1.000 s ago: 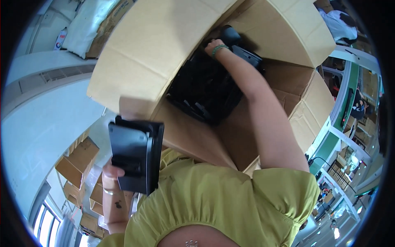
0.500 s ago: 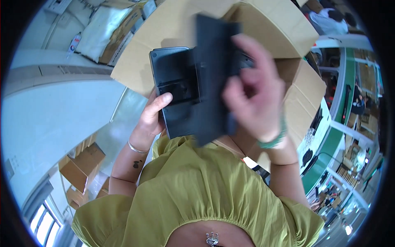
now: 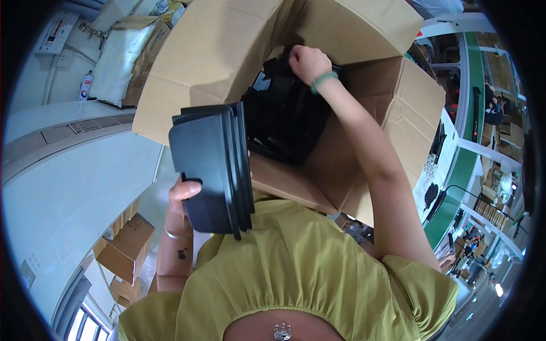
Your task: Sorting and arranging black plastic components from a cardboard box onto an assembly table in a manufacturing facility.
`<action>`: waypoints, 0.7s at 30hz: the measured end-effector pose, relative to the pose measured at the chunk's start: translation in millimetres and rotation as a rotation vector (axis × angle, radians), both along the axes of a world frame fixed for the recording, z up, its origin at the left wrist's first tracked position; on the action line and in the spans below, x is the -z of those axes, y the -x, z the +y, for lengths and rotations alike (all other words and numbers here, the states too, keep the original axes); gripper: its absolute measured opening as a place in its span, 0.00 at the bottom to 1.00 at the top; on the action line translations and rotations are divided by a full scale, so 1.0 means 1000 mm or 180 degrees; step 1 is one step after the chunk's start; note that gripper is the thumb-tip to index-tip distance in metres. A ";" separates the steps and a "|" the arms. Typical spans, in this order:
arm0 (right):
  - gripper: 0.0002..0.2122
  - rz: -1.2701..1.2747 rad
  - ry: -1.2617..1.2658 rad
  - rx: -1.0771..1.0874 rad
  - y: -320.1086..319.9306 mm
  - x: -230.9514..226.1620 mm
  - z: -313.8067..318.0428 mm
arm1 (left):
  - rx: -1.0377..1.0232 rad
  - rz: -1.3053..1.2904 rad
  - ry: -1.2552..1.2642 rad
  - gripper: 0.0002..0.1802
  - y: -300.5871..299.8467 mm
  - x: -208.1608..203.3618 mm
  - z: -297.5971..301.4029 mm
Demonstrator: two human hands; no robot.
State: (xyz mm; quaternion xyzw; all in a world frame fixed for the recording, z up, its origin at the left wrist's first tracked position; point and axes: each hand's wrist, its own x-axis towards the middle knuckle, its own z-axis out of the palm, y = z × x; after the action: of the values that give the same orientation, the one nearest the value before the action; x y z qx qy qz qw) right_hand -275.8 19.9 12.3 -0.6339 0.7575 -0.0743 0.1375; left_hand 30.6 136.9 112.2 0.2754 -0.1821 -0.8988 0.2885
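Note:
My left hand (image 3: pixel 183 193) grips a small stack of black plastic panels (image 3: pixel 207 165), its thumb lying across the outer face. The panels stand nearly upright, nested with their edges staggered, just left of the open carton. Inside a large cardboard box (image 3: pixel 199 62) lies a jumble of black plastic parts (image 3: pixel 290 122). Over the far side of that pile is my right hand (image 3: pixel 310 63), its fingers curled down among the parts. Its fingertips are hidden, so what they hold cannot be made out.
Box flaps spread out on several sides. Smaller cardboard boxes (image 3: pixel 126 244) stand at lower left. A spray can (image 3: pixel 86 85) and a white padded bag (image 3: pixel 121 62) are at upper left. On the right runs a green-edged workbench (image 3: pixel 472 102), with people beyond.
My right hand has left the panels near my chest and reached into the box. The panels in my left hand have turned and shifted left, now stacked together.

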 end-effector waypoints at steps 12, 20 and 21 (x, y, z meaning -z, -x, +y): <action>0.12 0.1279 -0.1012 -0.1892 0.043 0.185 -0.060 | -0.1179 -0.0204 -0.0784 0.48 -0.004 -0.015 0.021; 0.12 -0.2289 -0.1964 -0.1467 0.061 -0.052 -0.032 | -0.0040 -0.0294 -0.0263 0.45 -0.020 0.009 0.000; 0.12 -0.2657 -0.1710 -0.1338 0.059 -0.074 -0.022 | 0.0054 -0.0486 -0.0457 0.43 -0.027 0.019 -0.002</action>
State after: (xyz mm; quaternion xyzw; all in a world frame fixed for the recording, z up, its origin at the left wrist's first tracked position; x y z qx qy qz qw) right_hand -334.7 -1.8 86.3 -0.6309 0.4876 -0.0944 0.5961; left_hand 57.9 135.0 93.5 0.3614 -0.1410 -0.8883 0.2456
